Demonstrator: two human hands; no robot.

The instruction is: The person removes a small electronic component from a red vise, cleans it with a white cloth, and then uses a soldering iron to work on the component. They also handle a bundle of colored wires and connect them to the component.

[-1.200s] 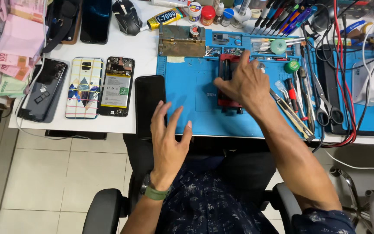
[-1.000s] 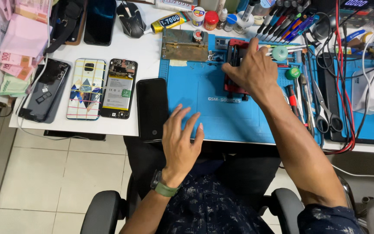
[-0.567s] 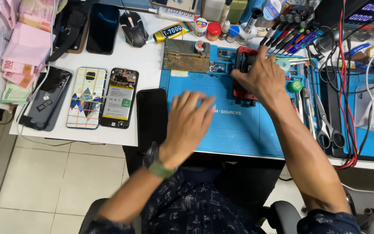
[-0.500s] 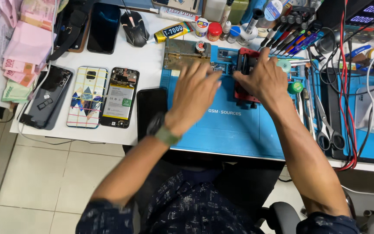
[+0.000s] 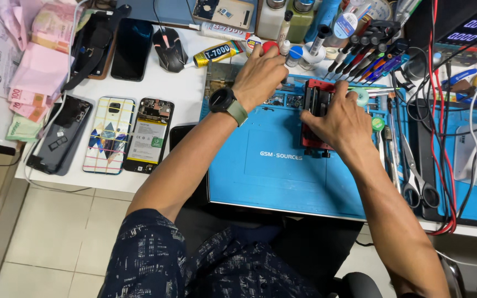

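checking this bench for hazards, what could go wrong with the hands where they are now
1. The left hand reaches among upright small bottles and a glue tube; a knock could tip one onto the blue mat.
2. The right hand presses on the red clamp, with scissors and red wires close by; its forearm might snag them.

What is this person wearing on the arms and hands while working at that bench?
Both hands are bare, with no gloves or rings that can be made out. The left hand has a wristwatch at the wrist, with a round dark face and a pale green strap. The right hand shows nothing worn at the wrist. Both forearms are uncovered; a dark navy short sleeve with fine white markings ends above the left elbow.
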